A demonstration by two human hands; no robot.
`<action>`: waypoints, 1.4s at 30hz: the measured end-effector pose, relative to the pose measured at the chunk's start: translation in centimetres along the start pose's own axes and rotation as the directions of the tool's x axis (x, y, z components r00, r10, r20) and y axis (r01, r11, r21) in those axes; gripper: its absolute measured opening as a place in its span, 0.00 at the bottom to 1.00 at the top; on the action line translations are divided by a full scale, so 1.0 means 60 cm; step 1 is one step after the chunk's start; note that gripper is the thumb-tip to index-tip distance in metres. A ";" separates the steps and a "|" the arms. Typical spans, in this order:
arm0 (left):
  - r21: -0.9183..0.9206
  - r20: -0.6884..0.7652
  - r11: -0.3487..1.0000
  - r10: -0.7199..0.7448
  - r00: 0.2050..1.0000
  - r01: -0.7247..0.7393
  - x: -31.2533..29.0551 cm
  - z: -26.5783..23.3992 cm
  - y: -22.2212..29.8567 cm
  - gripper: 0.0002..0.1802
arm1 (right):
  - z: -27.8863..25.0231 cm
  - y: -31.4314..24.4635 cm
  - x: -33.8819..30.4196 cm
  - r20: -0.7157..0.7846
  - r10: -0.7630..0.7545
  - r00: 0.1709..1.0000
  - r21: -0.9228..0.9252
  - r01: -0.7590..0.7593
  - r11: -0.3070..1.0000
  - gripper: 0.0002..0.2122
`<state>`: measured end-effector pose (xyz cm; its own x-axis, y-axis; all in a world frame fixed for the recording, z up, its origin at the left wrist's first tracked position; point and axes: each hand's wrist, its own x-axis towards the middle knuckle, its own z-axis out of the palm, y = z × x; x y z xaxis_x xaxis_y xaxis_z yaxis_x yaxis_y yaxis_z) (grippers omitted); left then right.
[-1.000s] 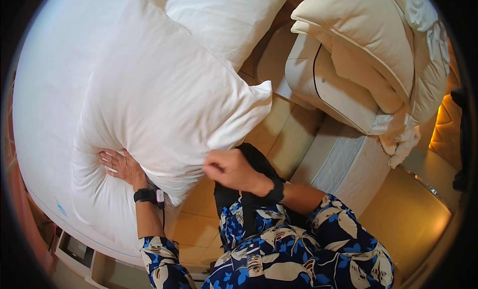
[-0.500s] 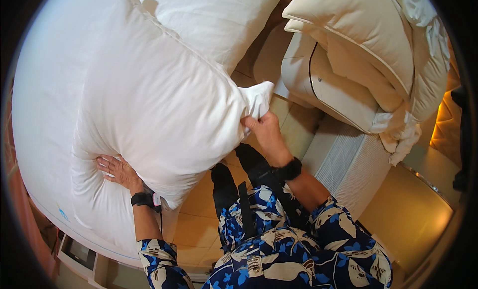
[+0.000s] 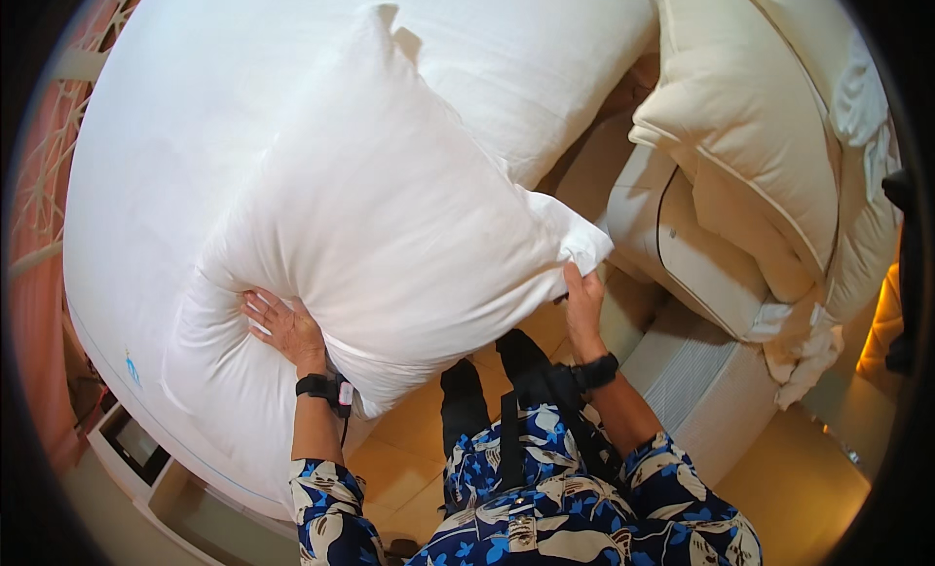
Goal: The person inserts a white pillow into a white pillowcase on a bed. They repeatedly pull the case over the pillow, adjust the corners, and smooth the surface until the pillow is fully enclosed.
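A plump white pillow lies on the white-covered bed, its near right end jutting past the bed's edge. Pinched in my right hand is the loose cloth corner of its white pillowcase. My left hand rests flat with fingers stretched on the pillow's near left part, pressing a deep fold into it. The pillow's underside is hidden.
To the right, cream pillows are piled on a beige armchair with crumpled white cloth. Below it stands a pale striped box-like base. An open drawer sits by the bed's near left edge, beside a pink curtain.
The view has shifted, so the whole scene sits lower and further right. My right hand still grips the pillowcase corner, now drawn further out from my left hand, which stays pressed on the pillow.
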<state>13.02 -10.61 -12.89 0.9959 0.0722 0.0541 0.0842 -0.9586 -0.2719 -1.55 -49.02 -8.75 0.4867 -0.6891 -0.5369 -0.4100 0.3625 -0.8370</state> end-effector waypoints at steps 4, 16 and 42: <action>-0.054 -0.032 0.999 0.006 0.999 -0.008 -0.005 -0.009 0.004 0.36 | -0.046 -0.020 0.015 -0.084 -0.196 0.977 -0.250 0.170 0.953 0.13; -0.121 -0.025 0.993 0.000 1.000 -0.003 -0.006 -0.022 0.012 0.36 | 0.128 -0.075 0.002 0.852 -0.239 0.466 -0.402 0.874 0.273 0.41; -0.325 0.136 0.943 -0.024 0.990 0.068 -0.015 -0.063 0.039 0.40 | 0.415 -0.204 0.188 0.762 0.275 0.586 -0.639 0.748 0.180 0.63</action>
<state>12.22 -13.93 -9.96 0.9887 0.1321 -0.0705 0.1363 -0.9889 0.0598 28.18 -45.61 -7.21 0.7604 0.1746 -0.6256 -0.2030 -0.8511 -0.4842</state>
